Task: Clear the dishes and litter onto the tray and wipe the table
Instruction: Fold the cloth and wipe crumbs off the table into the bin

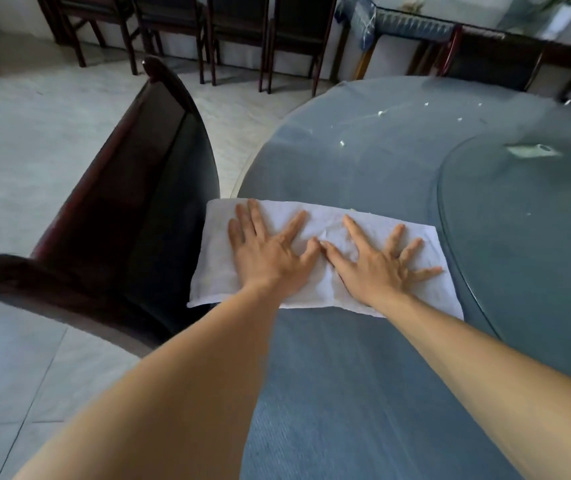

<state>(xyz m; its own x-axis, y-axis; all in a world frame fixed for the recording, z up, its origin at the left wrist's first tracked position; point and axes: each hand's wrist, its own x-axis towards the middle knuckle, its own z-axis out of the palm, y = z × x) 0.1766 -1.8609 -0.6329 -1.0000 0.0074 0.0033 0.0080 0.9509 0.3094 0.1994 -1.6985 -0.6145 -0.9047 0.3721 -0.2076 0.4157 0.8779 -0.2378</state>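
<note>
Flatly, both hands [270, 261] [377, 268] press cloth [329, 230] on seemingly crumb-strewn table [346, 161]

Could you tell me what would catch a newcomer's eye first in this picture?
Two hands, the left hand and right hand, press flat on a white cloth near the round table's left edge. A dark wooden chair stands left, and white crumbs lie farther out.

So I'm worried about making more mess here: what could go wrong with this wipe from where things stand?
The white cloth already overhangs the table edge by the dark chair; pushed further, swept bits may drop onto the seat or floor. White crumbs lie well beyond both flat hands, left hand and right hand, so a short stroke could miss them. The glass turntable rim might catch the cloth.
</note>
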